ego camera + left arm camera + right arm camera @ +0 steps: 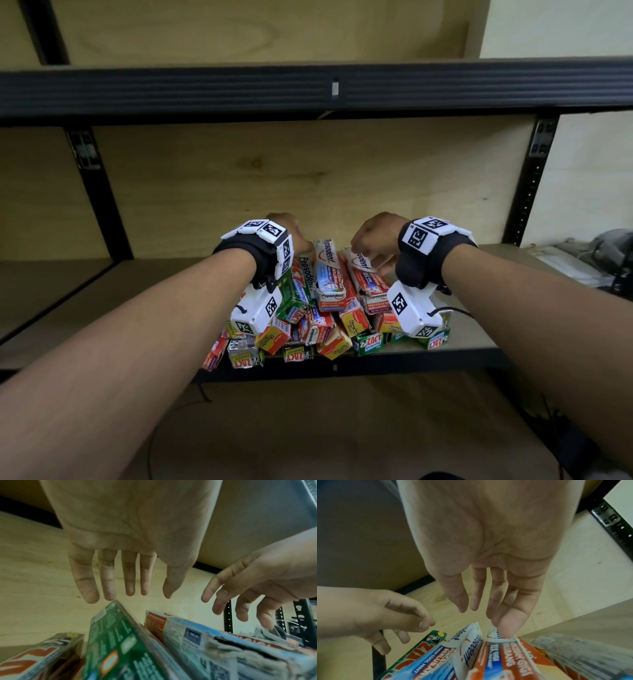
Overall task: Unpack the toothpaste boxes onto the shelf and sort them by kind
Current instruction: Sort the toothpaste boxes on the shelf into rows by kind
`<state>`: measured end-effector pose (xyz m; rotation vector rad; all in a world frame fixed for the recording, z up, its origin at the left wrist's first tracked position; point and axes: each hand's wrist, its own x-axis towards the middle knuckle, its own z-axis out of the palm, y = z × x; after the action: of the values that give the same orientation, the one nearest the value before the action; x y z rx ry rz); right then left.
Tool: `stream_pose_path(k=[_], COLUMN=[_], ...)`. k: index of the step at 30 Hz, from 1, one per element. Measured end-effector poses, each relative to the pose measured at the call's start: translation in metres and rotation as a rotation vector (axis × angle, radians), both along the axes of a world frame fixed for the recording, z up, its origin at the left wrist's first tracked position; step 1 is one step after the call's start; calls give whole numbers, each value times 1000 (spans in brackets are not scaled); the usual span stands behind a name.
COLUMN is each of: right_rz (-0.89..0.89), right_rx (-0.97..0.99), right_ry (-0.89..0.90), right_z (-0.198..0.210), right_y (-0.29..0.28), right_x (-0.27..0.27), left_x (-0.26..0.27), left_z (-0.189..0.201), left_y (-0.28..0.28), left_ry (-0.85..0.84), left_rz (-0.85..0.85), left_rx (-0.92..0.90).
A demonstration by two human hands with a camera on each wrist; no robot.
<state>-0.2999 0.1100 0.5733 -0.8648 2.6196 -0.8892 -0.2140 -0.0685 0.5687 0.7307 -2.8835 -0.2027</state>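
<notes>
Both hands hovered over the pile, holding nothing. Left hand (130,534) was spread, fingers straight above a green Zact box (116,642). Right hand (488,547) hung loose-fingered, its little fingertip (510,627) touching the far end of a red Pepsodent box (501,655). Toothpaste boxes (322,308) lay jumbled near the shelf's (479,332) front edge; the plywood back panel (308,178) stood behind.

Wooden shelf (137,298) under a jumbled heap of toothpaste boxes (322,308), perhaps three brands
</notes>
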Motion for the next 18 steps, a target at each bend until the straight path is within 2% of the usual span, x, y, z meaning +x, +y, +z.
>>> stream_pose_path(k=[3, 6, 11, 18], right_rz=[-14, -50, -24, 18], right_rx=[195, 299, 292, 355], right_ry=[48, 78, -13, 2], right_z=[-1, -18, -18, -29], right_y=[6, 5, 10, 2], right_x=[-2, -28, -3, -9], left_x=[-7, -16, -31, -39], left_z=[-2, -5, -23, -29], left_y=[10, 17, 25, 27], left_ry=[-28, -60, -58, -89], left_rz=[-33, -64, -18, 15], left_rx=[-8, -2, 8, 24])
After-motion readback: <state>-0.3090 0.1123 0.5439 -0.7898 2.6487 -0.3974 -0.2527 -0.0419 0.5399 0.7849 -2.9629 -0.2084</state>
